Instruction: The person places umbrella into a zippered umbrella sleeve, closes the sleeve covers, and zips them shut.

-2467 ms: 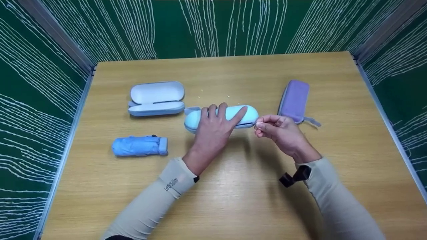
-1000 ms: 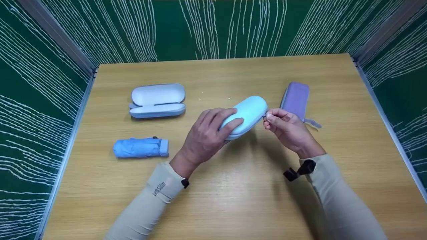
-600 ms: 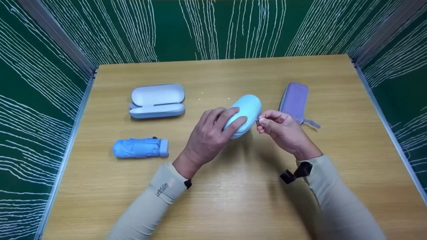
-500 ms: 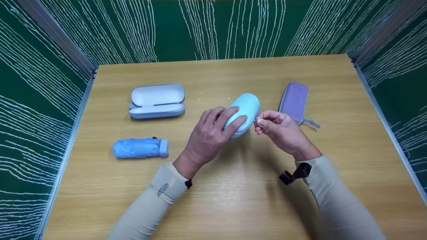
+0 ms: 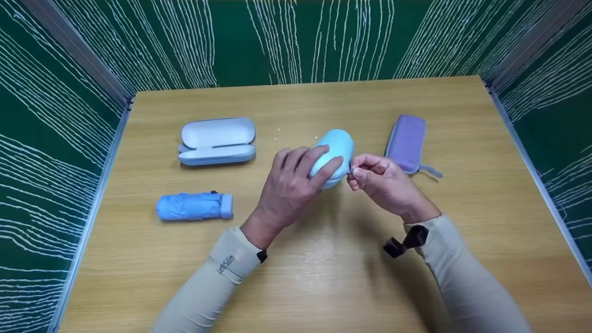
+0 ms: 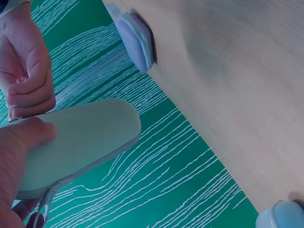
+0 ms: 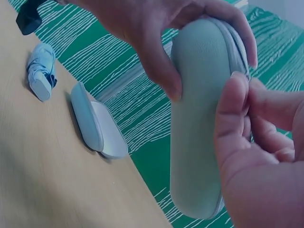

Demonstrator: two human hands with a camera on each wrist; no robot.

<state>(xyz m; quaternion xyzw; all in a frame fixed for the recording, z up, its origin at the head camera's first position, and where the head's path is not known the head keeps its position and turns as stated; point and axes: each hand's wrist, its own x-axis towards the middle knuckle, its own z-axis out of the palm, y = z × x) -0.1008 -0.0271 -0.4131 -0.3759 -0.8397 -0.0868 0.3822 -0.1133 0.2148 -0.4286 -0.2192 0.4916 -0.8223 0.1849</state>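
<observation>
A mint-green zippered hard case (image 5: 337,141), long and rounded, is held tilted above the table's middle. My left hand (image 5: 291,182) grips it from the left, thumb on the near side and fingers over the top. At its right side my right hand (image 5: 391,187) pinches the small zipper pull (image 5: 350,172) between thumb and forefinger. In the right wrist view the case (image 7: 197,128) stands nearly upright, with its zip seam along the side where the right fingertips meet. The left wrist view shows the case (image 6: 90,137) broadside, its inside hidden.
Back left on the wooden table (image 5: 300,286) lies an open light-blue glasses case (image 5: 217,141). A folded blue umbrella (image 5: 194,206) is in front of it. To the right lies a purple zippered case (image 5: 407,143) with a strap. Green walls with white lines border the table.
The mint case was level at first; my left hand has tilted it, its far end pointing away. My right hand moved right, then back left, with the zip at its fingertips.
</observation>
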